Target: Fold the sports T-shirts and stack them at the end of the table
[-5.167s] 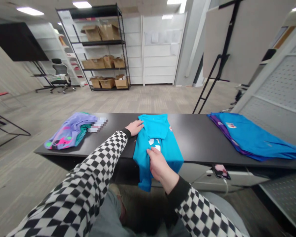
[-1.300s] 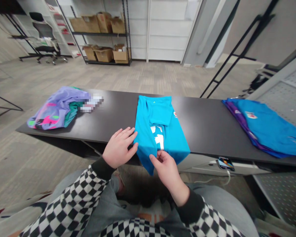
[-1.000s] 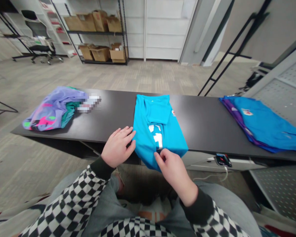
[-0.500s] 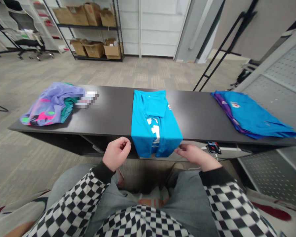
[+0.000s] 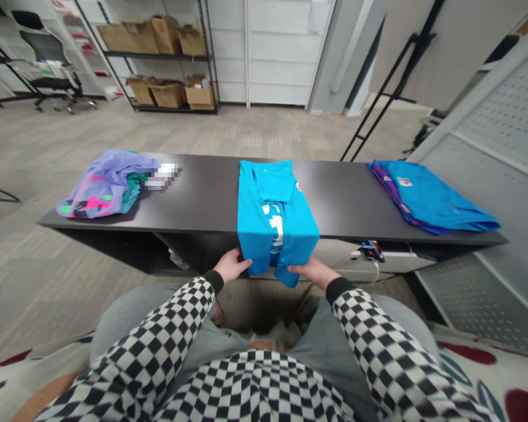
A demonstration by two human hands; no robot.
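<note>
A bright blue T-shirt (image 5: 280, 217) lies on the dark tabletop (image 5: 206, 199), its sides folded inward and its lower end hanging over the front edge. Part of a white print shows in the gap between the folded sides. My left hand (image 5: 232, 265) grips the left side of the hanging end, thumb in front and fingers behind the cloth. On the other side, my right hand (image 5: 313, 272) pinches the hanging end near its lower right, with its fingers partly hidden behind it.
To the left lies a crumpled purple and green garment pile (image 5: 101, 184) beside a blurred white item (image 5: 163, 174). Folded blue and purple shirts (image 5: 444, 196) are stacked at the right. A phone (image 5: 372, 251) with a cable sits below the tabletop. A metal panel (image 5: 488, 140) borders the right side.
Both hands have moved inward and taken hold of the shirt's hanging end, which now bends at its lower right. The view has shifted slightly.
</note>
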